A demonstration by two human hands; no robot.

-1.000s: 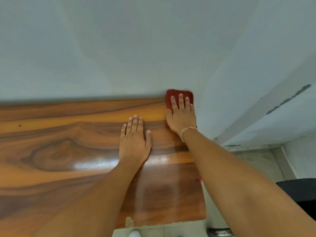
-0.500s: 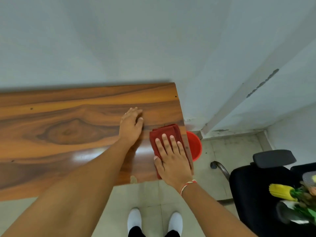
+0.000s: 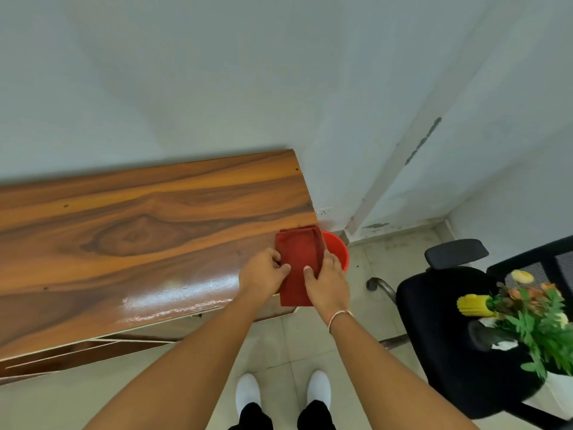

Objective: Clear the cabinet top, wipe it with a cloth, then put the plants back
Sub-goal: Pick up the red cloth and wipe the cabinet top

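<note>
Head view shows the red cloth (image 3: 298, 265) gripped between both hands at the right end of the wooden worktop (image 3: 139, 231), over its front right corner. The cloth is folded into a long strip whose long axis runs from the front edge back toward the wall, with its near end hanging past the front edge. The left hand (image 3: 263, 274) pinches the cloth's left side, thumb on top and fingers (image 3: 275, 257) curled under it; the right hand (image 3: 328, 282) pinches the right side in the same way, thumb pressed on the fabric. Both hands are equally close, one on each long edge, so either could take the cloth alone.

A red bucket (image 3: 336, 248) sits on the floor just beyond the worktop's right edge, directly behind the cloth. The plants (image 3: 533, 311) wait on a black office chair (image 3: 440, 321) well to the right, nearer the right hand. The worktop itself carries nothing and shines wet along its front edge, so the wiping looks near its end.
</note>
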